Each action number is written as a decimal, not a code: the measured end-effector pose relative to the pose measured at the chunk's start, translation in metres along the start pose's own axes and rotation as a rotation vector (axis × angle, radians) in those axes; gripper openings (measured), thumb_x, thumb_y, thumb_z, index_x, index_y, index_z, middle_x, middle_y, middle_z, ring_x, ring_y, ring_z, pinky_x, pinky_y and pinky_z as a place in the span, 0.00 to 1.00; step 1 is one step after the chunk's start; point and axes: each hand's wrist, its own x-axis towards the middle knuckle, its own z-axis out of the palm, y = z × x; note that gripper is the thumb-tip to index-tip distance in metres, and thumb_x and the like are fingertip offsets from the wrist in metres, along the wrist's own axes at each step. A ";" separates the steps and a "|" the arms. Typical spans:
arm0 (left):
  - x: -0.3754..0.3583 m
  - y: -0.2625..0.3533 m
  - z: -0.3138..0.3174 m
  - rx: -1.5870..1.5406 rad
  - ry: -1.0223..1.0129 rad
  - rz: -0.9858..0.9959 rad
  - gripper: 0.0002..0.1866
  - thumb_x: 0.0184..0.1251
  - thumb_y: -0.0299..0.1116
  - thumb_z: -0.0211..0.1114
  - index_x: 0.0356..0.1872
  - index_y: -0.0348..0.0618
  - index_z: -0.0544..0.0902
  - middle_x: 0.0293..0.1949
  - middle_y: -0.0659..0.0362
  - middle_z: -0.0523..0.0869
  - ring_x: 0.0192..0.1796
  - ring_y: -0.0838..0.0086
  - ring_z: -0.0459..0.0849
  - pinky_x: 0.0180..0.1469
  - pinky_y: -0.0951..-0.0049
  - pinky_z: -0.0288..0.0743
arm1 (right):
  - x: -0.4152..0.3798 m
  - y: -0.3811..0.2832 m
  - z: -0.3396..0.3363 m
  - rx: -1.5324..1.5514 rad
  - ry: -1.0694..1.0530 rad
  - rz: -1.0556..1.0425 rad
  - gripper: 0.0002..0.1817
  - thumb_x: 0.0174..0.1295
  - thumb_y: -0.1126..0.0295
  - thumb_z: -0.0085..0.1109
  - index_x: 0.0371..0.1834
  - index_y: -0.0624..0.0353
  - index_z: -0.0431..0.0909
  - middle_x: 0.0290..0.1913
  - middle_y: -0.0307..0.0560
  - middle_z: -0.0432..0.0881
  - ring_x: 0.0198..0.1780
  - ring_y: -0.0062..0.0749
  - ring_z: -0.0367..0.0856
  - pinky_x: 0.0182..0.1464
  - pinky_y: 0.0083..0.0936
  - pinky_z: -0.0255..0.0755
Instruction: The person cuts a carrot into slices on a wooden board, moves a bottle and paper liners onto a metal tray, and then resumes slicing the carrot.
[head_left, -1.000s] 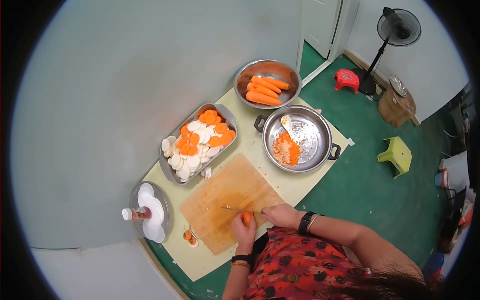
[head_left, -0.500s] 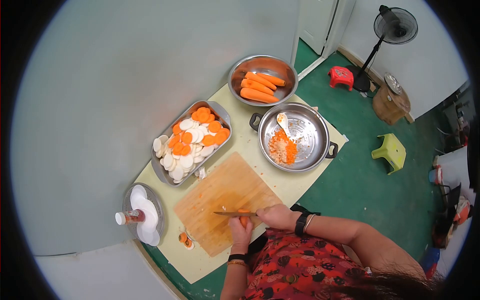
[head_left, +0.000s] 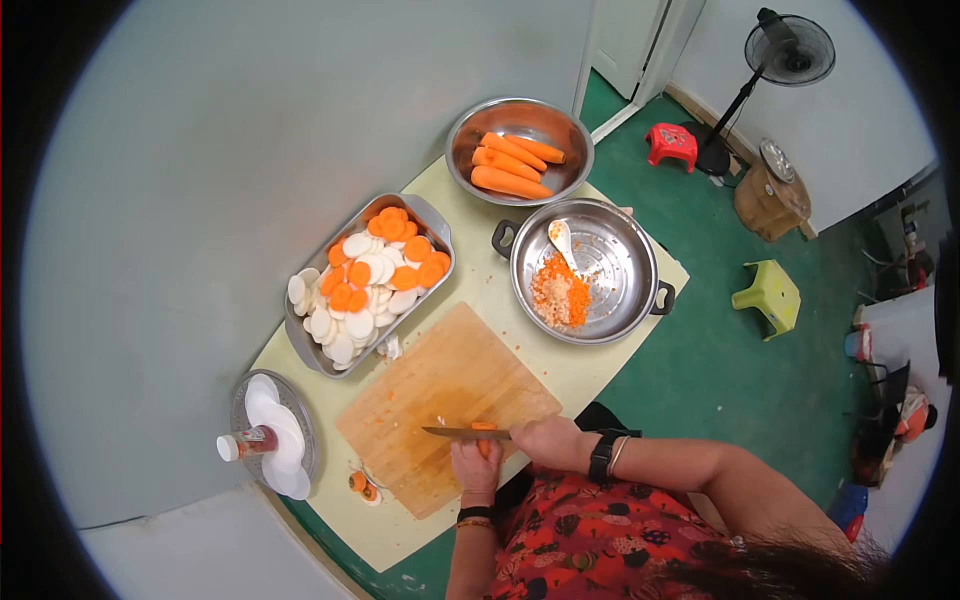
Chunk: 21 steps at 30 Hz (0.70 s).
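Note:
My right hand (head_left: 548, 442) is wrapped round the handle of a kitchen knife (head_left: 462, 433), its blade pointing left above the wooden cutting board (head_left: 450, 350). Under the blade, near the board's front edge, lies a peeled carrot piece (head_left: 484, 426). My left hand (head_left: 477, 468) grips the near end of this piece, its fingers close to the blade. Whether the edge has entered the carrot is hard to make out. Thin wet marks and small orange bits dot the board.
Beyond the board stand a tray (head_left: 447, 218) of sliced carrot and white rounds, a two-handled pan (head_left: 625, 265) with chopped bits and a spoon, and a bowl (head_left: 575, 175) of whole carrots. Carrot ends (head_left: 364, 487) and a plate (head_left: 308, 420) with a jar (head_left: 250, 442) lie left.
The view has shifted slightly, so the table things sit a little further left. Both hands stay at the carrot piece, with the knife still across it.

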 end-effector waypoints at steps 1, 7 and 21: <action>-0.001 -0.001 0.001 0.007 -0.010 -0.002 0.21 0.51 0.35 0.69 0.45 0.43 0.74 0.41 0.46 0.76 0.41 0.49 0.77 0.41 0.54 0.74 | 0.000 0.000 0.000 -0.012 0.004 -0.004 0.04 0.55 0.71 0.51 0.29 0.59 0.72 0.22 0.48 0.80 0.24 0.42 0.83 0.23 0.35 0.76; 0.005 0.000 0.002 -0.021 0.046 0.015 0.19 0.47 0.33 0.69 0.41 0.43 0.74 0.38 0.47 0.76 0.38 0.50 0.77 0.36 0.56 0.75 | 0.008 -0.004 0.001 -0.016 -0.019 0.021 0.04 0.55 0.71 0.51 0.30 0.59 0.73 0.22 0.48 0.80 0.24 0.42 0.83 0.23 0.35 0.76; 0.000 -0.010 0.010 0.021 0.143 0.008 0.16 0.49 0.32 0.70 0.36 0.41 0.73 0.37 0.47 0.77 0.34 0.51 0.80 0.33 0.59 0.77 | 0.028 -0.002 0.000 -0.030 -0.085 -0.024 0.06 0.57 0.70 0.52 0.32 0.60 0.73 0.19 0.50 0.81 0.23 0.41 0.84 0.22 0.34 0.76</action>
